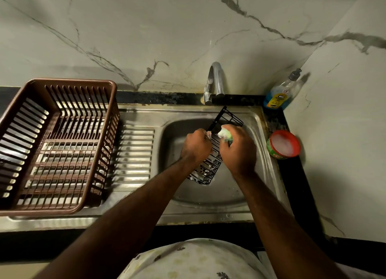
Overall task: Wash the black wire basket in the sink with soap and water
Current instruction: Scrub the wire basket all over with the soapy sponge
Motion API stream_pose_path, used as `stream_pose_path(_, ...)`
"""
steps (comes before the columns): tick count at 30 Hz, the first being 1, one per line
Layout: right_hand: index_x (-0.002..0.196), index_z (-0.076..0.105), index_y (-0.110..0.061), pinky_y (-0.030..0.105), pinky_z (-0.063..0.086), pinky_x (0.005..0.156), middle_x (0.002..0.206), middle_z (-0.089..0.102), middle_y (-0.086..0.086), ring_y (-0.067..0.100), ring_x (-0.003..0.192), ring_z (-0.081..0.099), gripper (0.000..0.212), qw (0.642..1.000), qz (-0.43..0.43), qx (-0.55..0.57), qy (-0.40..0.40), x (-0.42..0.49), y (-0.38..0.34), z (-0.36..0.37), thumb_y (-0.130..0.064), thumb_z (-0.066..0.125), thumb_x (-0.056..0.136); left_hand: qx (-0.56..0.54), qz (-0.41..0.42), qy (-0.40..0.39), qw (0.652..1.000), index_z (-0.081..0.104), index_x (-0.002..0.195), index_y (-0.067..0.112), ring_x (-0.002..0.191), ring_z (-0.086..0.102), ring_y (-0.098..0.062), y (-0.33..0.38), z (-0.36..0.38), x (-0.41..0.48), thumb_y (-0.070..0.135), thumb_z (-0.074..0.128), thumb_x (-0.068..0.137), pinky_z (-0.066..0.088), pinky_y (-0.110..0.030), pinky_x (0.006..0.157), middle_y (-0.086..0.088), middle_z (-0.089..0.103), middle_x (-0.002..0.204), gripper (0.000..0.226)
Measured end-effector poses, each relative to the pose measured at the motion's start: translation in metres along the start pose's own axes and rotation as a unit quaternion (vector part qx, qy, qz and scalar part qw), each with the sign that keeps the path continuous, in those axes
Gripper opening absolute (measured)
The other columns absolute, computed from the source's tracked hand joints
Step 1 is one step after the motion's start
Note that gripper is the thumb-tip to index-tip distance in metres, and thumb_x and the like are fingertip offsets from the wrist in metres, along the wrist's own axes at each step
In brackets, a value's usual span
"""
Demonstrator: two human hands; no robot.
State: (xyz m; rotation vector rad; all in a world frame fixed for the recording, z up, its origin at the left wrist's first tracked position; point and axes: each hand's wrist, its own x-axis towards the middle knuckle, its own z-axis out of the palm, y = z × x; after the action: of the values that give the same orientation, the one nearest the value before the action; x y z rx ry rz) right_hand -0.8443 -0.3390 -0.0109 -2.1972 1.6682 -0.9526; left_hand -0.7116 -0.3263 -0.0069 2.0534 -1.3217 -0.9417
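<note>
Over stainless steel sink basin (188, 113): left grip (196, 145) curled round rim of black wire basket (211, 170); right grip (238, 151) clutching sudsy green sponge (225, 134) against it. Soaping seemingly underway; rinse left to do.

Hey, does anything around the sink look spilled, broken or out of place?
Nothing stands out. The black wire basket is tilted over the sink only because the left hand holds it while the right hand scrubs it with a sponge. The soap tub beside the sink sits open and sudsy.
</note>
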Motion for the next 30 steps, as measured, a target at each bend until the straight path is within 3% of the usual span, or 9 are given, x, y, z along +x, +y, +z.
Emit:
stream_pose_path(3,0.102,0.07,-0.011,0.025,0.047,0.063,0.1,0.068,0.008,0.024,0.083,0.067,0.021,1.0,-0.004,0.002,-0.001,-0.001,-0.001,0.0,-0.005,0.071,0.081,-0.016,-0.009,-0.002,1.0,0.065,0.101,0.012,0.074,0.071,-0.018,-0.003,-0.001,0.001,0.02,0.049,0.103,0.062,-0.038,0.066,-0.006,0.072,0.085,0.018)
stream_pose_path(8,0.099,0.073,-0.008,0.018,0.042,0.079,0.106,0.068,0.006,0.02,0.095,0.063,0.018,0.999,-0.05,-0.001,-0.016,0.003,-0.002,0.005,-0.011,0.068,0.082,0.004,0.002,-0.003,1.0,0.061,0.084,0.014,0.075,0.067,-0.024,-0.001,0.002,-0.001,0.018,0.048,0.099,0.056,-0.037,0.062,-0.007,0.069,0.085,0.02)
stream_pose_path(11,0.099,0.076,-0.008,0.025,0.047,0.079,0.105,0.072,0.005,0.022,0.094,0.064,0.023,0.997,-0.072,-0.022,-0.015,0.002,-0.001,0.008,-0.019,0.059,0.088,0.011,0.004,-0.006,1.0,0.057,0.078,0.017,0.073,0.06,-0.023,0.001,0.001,-0.004,0.02,0.05,0.098,0.041,-0.03,0.057,-0.002,0.063,0.08,0.022)
stream_pose_path(17,0.114,0.073,-0.01,0.034,0.051,0.083,0.108,0.074,0.006,0.027,0.101,0.065,0.024,0.995,-0.077,-0.03,-0.058,-0.005,0.011,0.008,-0.016,0.059,0.096,-0.039,-0.008,-0.007,0.999,0.063,0.085,0.016,0.076,0.071,-0.023,-0.003,0.0,0.003,0.016,0.046,0.102,0.062,-0.043,0.07,-0.007,0.071,0.084,0.023)
stream_pose_path(22,0.113,0.073,-0.005,0.037,0.054,0.082,0.103,0.075,0.012,0.031,0.097,0.067,0.023,0.997,-0.06,-0.019,-0.052,-0.001,0.008,0.006,-0.009,0.069,0.091,-0.016,-0.002,-0.012,1.0,0.064,0.091,0.016,0.075,0.071,-0.022,-0.004,0.003,0.001,0.021,0.044,0.102,0.061,-0.041,0.067,-0.006,0.072,0.085,0.023)
stream_pose_path(26,0.104,0.076,-0.004,0.04,0.057,0.084,0.103,0.075,0.011,0.031,0.095,0.069,0.018,0.993,-0.095,0.0,-0.064,0.005,0.005,0.013,-0.007,0.066,0.089,0.013,0.01,-0.008,1.0,0.063,0.089,0.012,0.079,0.063,-0.024,-0.001,0.005,-0.004,0.015,0.044,0.099,0.045,-0.032,0.064,-0.006,0.069,0.087,0.022)
stream_pose_path(30,0.105,0.076,-0.004,0.036,0.056,0.087,0.106,0.075,0.012,0.028,0.097,0.07,0.022,0.991,-0.104,0.0,-0.078,-0.002,0.01,0.008,0.0,0.07,0.085,-0.047,-0.012,-0.006,0.999,0.065,0.092,0.015,0.075,0.07,-0.024,-0.009,0.005,0.004,0.025,0.046,0.103,0.061,-0.042,0.067,-0.006,0.072,0.083,0.024)
